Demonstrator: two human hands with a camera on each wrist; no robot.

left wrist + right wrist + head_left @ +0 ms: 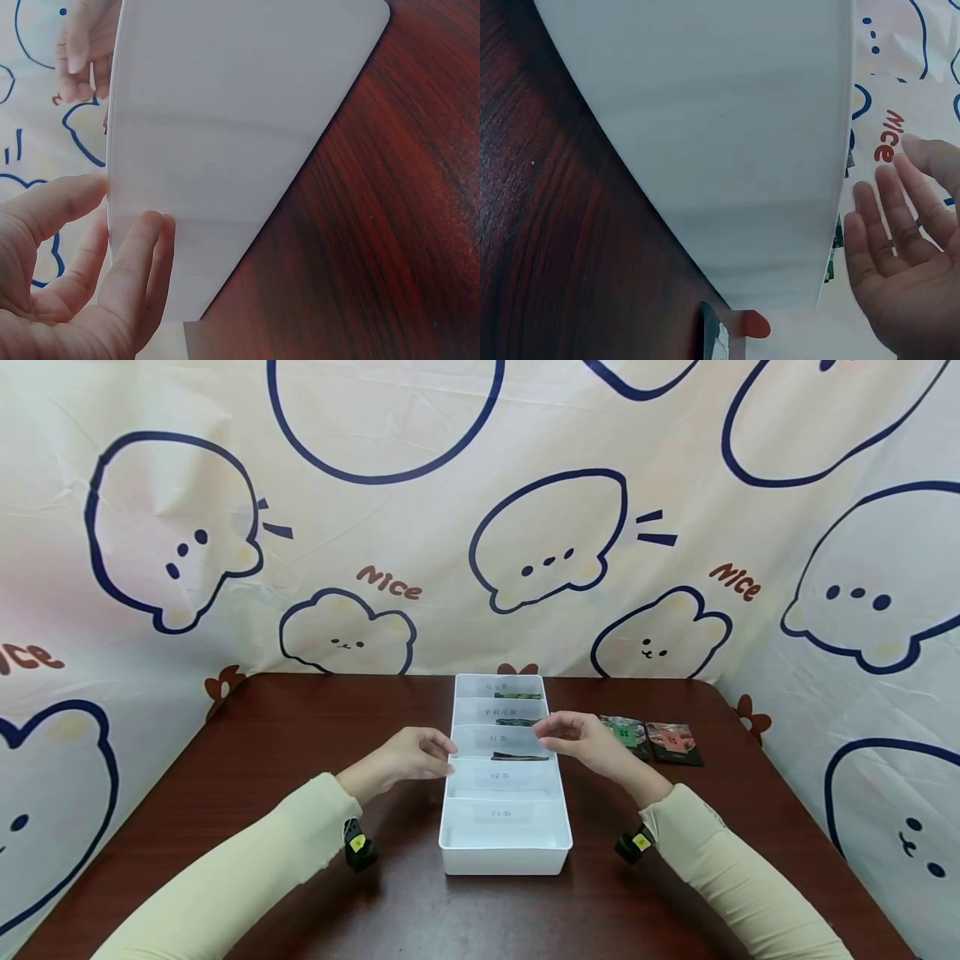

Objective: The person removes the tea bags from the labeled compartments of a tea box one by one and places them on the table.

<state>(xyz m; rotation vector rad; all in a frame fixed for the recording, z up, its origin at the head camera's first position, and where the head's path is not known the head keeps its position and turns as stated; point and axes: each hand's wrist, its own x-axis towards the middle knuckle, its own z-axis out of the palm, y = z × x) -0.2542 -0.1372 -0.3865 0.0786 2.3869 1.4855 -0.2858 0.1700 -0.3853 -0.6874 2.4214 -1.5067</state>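
Note:
A long white box [506, 860] with several labelled compartments stands lengthwise on the table. Thin dark packets stand in the three farthest: the far packet [517, 696], the packet behind my right fingertips [517, 722] and the nearer packet [520, 757]. The two nearest compartments show only their labels. My left hand [408, 753] is at the box's left rim, its loosely bent fingers [142, 247] right against the outer wall. Above the right rim my right hand [581, 739] holds nothing; its fingers [892, 217] are spread and relaxed.
Two flat packets lie on the table right of the box, a green packet [626, 735] partly behind my right hand and a red packet [673, 743]. A cloth backdrop [442, 635] with cartoon prints hangs around the brown table [300, 893].

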